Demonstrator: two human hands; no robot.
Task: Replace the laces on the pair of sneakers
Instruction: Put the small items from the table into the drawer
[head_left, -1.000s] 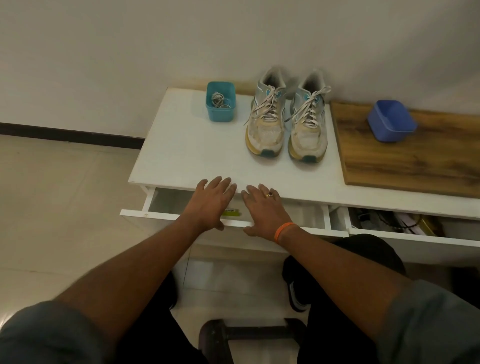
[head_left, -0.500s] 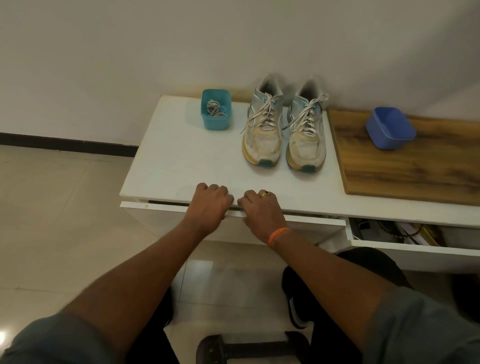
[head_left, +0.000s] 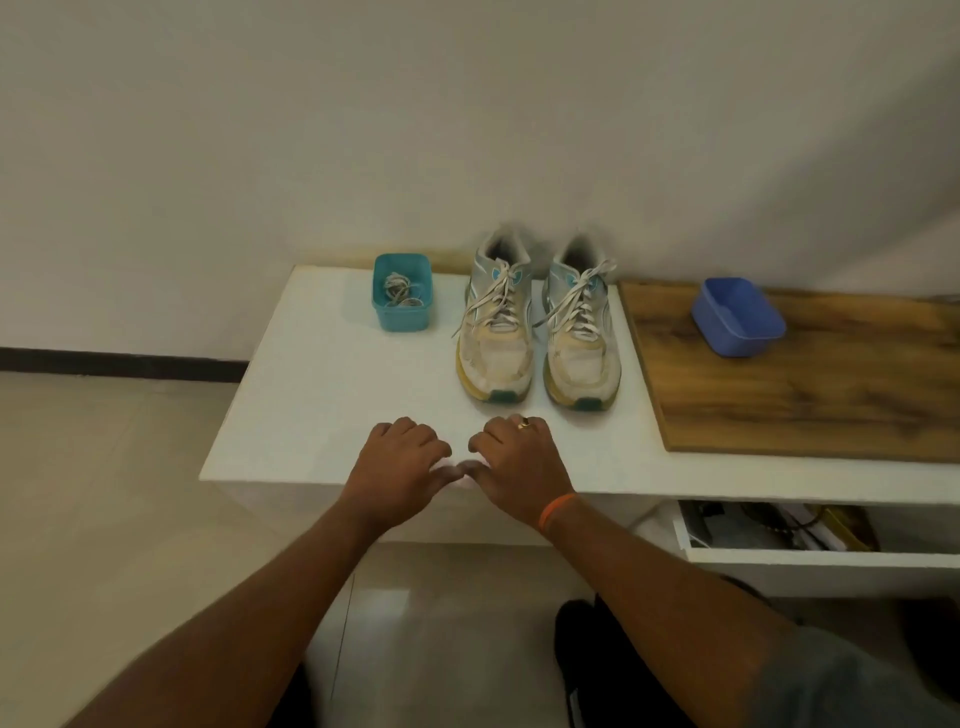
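Note:
A worn white and grey pair of sneakers stands at the back of the white cabinet top (head_left: 322, 395), toes toward me: the left sneaker (head_left: 497, 338) and the right sneaker (head_left: 581, 348), both laced with loose pale laces. A teal tub (head_left: 402, 325) to their left holds coiled laces (head_left: 400, 293). My left hand (head_left: 397, 470) and my right hand (head_left: 519, 467) rest side by side on the front edge of the top, fingers bent, thumbs nearly touching, holding nothing. The right hand wears a ring and an orange wristband.
A wooden board (head_left: 810, 395) lies on the right of the top with a blue tub (head_left: 737, 317) on it. Below it a drawer (head_left: 779, 558) stands pulled out with clutter inside. The wall is right behind the sneakers. Tiled floor lies to the left.
The left drawer has gone from pulled out to shut under my hands. Both hands have moved forward onto the edge of the top, and my view has tilted up.

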